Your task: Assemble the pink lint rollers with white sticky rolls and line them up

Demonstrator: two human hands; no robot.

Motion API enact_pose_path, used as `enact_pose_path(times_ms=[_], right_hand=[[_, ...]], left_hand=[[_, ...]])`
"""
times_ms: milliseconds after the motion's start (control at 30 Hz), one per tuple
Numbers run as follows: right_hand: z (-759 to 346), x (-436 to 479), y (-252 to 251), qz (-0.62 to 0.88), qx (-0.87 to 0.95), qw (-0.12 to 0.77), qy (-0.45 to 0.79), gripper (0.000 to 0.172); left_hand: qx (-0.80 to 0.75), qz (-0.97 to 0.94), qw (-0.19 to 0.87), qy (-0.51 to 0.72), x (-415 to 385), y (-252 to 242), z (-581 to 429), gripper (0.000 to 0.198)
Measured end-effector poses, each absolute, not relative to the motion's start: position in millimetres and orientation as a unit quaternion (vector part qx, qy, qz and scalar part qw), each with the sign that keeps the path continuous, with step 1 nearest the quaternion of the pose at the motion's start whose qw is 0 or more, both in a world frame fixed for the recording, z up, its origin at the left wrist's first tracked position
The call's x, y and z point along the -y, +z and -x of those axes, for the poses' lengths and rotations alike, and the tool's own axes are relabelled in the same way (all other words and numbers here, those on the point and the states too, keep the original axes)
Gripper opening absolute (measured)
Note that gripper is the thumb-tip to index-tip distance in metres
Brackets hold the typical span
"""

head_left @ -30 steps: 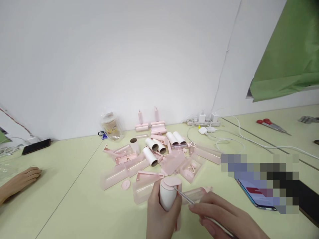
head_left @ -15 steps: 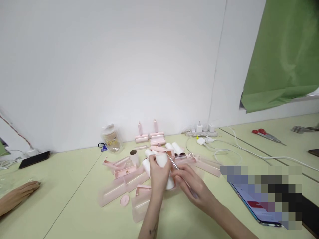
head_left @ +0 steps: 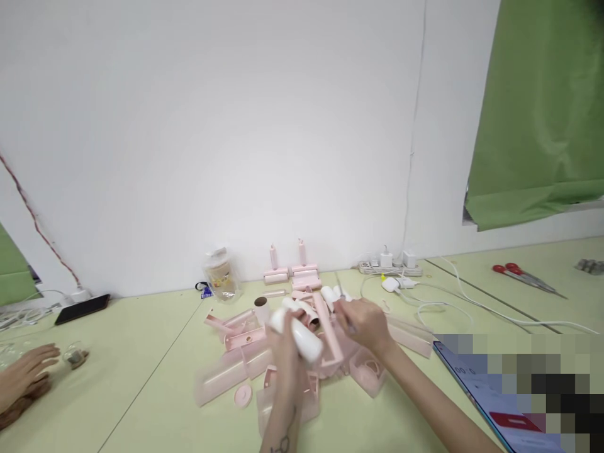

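Tabletop [head_left: 155, 352]: carries scattered pink parts [head_left: 245, 340] beneath our hands.
Left hand [head_left: 284, 343]: fingers wrapped round our white roll [head_left: 306, 340], above the parts.
Right hand [head_left: 365, 322]: fingers gripping a thin tool [head_left: 340, 289], no longer against the pink frame [head_left: 326, 324].
Pink frame: beside the roll; held or not, we cannot tell.
White roll: being parted from the frame, we judge; next needs steady holding.

Tilted white roll [head_left: 306, 340], slim metal tool [head_left: 341, 291]
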State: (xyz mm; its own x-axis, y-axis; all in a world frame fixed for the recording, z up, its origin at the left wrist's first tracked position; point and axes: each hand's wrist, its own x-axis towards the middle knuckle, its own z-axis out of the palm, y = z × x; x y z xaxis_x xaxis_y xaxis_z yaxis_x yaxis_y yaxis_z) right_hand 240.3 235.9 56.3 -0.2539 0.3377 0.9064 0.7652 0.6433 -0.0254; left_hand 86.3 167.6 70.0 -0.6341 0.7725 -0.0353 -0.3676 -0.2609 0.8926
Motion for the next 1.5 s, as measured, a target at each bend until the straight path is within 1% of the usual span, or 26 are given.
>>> enact_pose_path(times_ms=[67,133,200,267,300,367,567,700,800,833,933,1000,1100,1267,1500], right_hand=[[-251,-242,56,0.407,0.721,0.510,-0.232,0.048],[-256,-244,57,0.431,0.703,0.513,-0.238,0.047],[-252,-241,57,0.418,0.726,0.492,-0.237,0.046],[-239,-235,56,0.385,0.772,0.453,-0.226,0.045],[-232,-231,55,0.371,0.792,0.434,-0.218,0.044],[-218,-227,53,0.362,0.817,0.401,-0.200,0.042],[-211,-235,50,0.447,0.805,0.367,-0.134,0.035],[-220,-238,50,0.489,0.785,0.375,-0.067,0.033],[-222,-235,54,0.509,0.764,0.396,0.000,0.032],[-222,-234,57,0.512,0.757,0.406,0.027,0.033],[-220,-233,64,0.507,0.738,0.434,0.099,0.041],[-219,-234,68,0.504,0.728,0.447,0.130,0.043],[-220,-236,69,0.513,0.713,0.455,0.144,0.041],[-227,-241,67,0.524,0.707,0.454,0.141,0.037],[-239,-247,74,0.525,0.691,0.474,0.146,0.035]], left_hand=[[-0.458,-0.169,0.338,0.804,-162,74,-66,0.021],[-0.445,-0.162,0.343,0.811,-153,79,-52,0.022],[-0.434,-0.191,0.432,0.767,-144,82,-52,0.028],[-0.408,-0.244,0.549,0.688,-140,81,-64,0.036],[-0.394,-0.272,0.584,0.655,-140,79,-71,0.038],[-0.382,-0.314,0.590,0.638,-146,73,-84,0.038],[-0.422,-0.360,0.504,0.662,-167,64,-78,0.041],[-0.459,-0.424,0.409,0.665,-165,69,-65,0.041],[-0.509,-0.480,0.325,0.636,-166,68,-61,0.040],[-0.528,-0.498,0.301,0.618,-166,66,-60,0.037],[-0.586,-0.546,0.239,0.549,-168,64,-61,0.020],[-0.621,-0.575,0.201,0.493,-170,66,-61,0.017],[-0.668,-0.610,0.144,0.400,-177,72,-62,0.017],[-0.700,-0.660,0.069,0.263,-196,76,-61,0.025],[-0.707,-0.690,0.019,0.154,-210,70,-62,0.036]])
